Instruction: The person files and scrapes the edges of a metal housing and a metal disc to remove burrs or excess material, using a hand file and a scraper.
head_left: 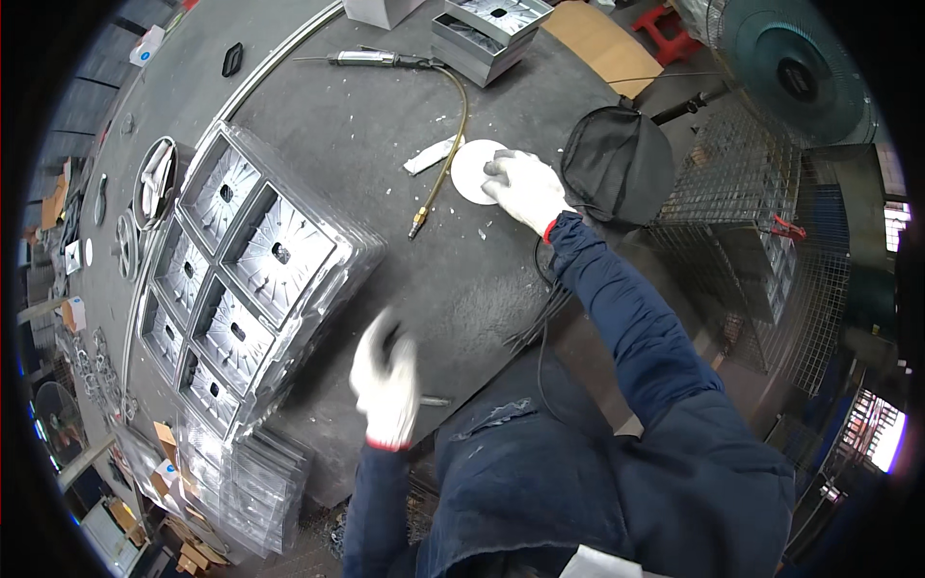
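Observation:
My right hand (528,191), in a white glove with a red cuff, reaches over the table to a white round disc (472,173). Its fingers are closed on the disc's right edge. Gloved the same way, my left hand (387,380) hovers near the front edge of the table, thumb and fingers apart and holding nothing; motion blurs it slightly. To its left lies a stack of silver metal frames (275,252) with several square compartments, each with an oval hole in its ribbed floor. A tool with a metal barrel (366,59) and a yellowish hose (461,120) lies beyond the disc.
A crumpled white strip (430,156) rests beside the disc. Grey metal boxes (487,48) stand at the far edge. At right are a black round fabric cover (617,164), a wire cage (737,222) and a large fan (798,77). Dark cables (544,313) hang over the table's near edge.

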`<state>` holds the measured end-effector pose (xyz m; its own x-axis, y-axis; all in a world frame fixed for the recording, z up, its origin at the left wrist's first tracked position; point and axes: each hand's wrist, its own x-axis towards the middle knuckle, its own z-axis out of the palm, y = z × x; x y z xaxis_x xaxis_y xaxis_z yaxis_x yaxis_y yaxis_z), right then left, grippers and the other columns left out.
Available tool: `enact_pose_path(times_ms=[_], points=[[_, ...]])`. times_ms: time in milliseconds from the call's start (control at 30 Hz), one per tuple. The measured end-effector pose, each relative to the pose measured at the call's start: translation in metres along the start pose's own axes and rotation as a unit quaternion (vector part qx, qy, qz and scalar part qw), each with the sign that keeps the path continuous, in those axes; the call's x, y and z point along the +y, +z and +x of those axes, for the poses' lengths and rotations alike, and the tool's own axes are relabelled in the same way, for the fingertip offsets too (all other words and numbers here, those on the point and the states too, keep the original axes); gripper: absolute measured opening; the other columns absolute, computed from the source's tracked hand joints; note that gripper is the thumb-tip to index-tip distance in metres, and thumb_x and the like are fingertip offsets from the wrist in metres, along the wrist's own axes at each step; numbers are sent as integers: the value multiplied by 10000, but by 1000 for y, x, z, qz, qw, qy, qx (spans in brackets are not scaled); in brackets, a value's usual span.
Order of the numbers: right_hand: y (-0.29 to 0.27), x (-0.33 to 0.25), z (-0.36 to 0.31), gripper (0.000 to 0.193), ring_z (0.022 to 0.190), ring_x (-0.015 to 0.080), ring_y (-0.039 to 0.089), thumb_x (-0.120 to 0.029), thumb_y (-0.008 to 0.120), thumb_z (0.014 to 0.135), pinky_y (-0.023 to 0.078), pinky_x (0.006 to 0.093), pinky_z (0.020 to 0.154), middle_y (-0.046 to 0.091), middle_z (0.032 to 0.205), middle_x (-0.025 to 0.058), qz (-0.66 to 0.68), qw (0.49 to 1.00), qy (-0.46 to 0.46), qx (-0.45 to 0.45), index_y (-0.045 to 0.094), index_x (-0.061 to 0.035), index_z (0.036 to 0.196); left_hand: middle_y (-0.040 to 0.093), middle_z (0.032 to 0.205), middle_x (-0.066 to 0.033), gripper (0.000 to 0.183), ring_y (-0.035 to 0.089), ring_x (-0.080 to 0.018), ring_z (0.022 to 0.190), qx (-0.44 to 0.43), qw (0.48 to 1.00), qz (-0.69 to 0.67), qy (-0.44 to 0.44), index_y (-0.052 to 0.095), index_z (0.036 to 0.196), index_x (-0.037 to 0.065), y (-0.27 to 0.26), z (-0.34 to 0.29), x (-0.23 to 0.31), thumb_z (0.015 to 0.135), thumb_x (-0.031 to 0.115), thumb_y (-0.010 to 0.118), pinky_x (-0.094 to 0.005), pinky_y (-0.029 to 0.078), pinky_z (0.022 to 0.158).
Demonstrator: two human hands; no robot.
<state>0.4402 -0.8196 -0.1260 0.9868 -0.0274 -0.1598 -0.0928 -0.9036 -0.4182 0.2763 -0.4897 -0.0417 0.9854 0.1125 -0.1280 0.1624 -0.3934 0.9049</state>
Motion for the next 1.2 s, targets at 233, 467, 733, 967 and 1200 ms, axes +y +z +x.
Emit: enact_pose_path(times_ms=[233, 467, 733, 967, 1200], points=[[8, -39, -15, 769, 1457, 383, 503, -485, 861, 842, 459, 549, 1168, 595, 1515, 146, -114, 992, -30, 33, 642, -96, 1469, 741, 1143, -166, 428, 754, -190, 859, -103, 956, -176, -213, 623, 1442, -67, 121, 118, 16, 1079, 154, 672, -328, 649, 757], [21, -15, -13, 712, 1336, 376, 557, -468, 838, 881, 507, 543, 1051, 624, 1430, 131, -106, 989, -58, 86, 629, -94, 1450, 721, 923, -113, 352, 698, -168, 702, -134, 947, -181, -227, 629, 1373, -60, 165, 144, 9, 1088, 146, 625, -318, 602, 638], [23, -13, -8, 706, 1343, 378, 571, -397, 842, 872, 523, 525, 1065, 616, 1461, 135, -71, 989, -81, 105, 616, -107, 1475, 671, 835, -69, 321, 638, -139, 628, -70, 993, -38, -88, 647, 1289, -38, 203, 166, -25, 1071, 197, 628, -296, 496, 541], [-4, 0, 2, 815, 1374, 448, 573, -400, 852, 871, 518, 502, 1151, 556, 1548, 219, -9, 997, 27, 74, 560, -41, 1542, 684, 894, -74, 312, 616, -136, 707, -48, 944, -234, -229, 696, 1191, -65, 212, 151, 24, 1040, 207, 672, -317, 542, 651], [-14, -20, -8, 816, 1401, 448, 539, -454, 850, 857, 513, 545, 1127, 531, 1575, 241, -57, 998, -35, 14, 575, -96, 1536, 725, 941, -84, 321, 658, -142, 815, -18, 941, -271, -201, 699, 1269, -55, 203, 157, 9, 1047, 176, 682, -312, 558, 750]])
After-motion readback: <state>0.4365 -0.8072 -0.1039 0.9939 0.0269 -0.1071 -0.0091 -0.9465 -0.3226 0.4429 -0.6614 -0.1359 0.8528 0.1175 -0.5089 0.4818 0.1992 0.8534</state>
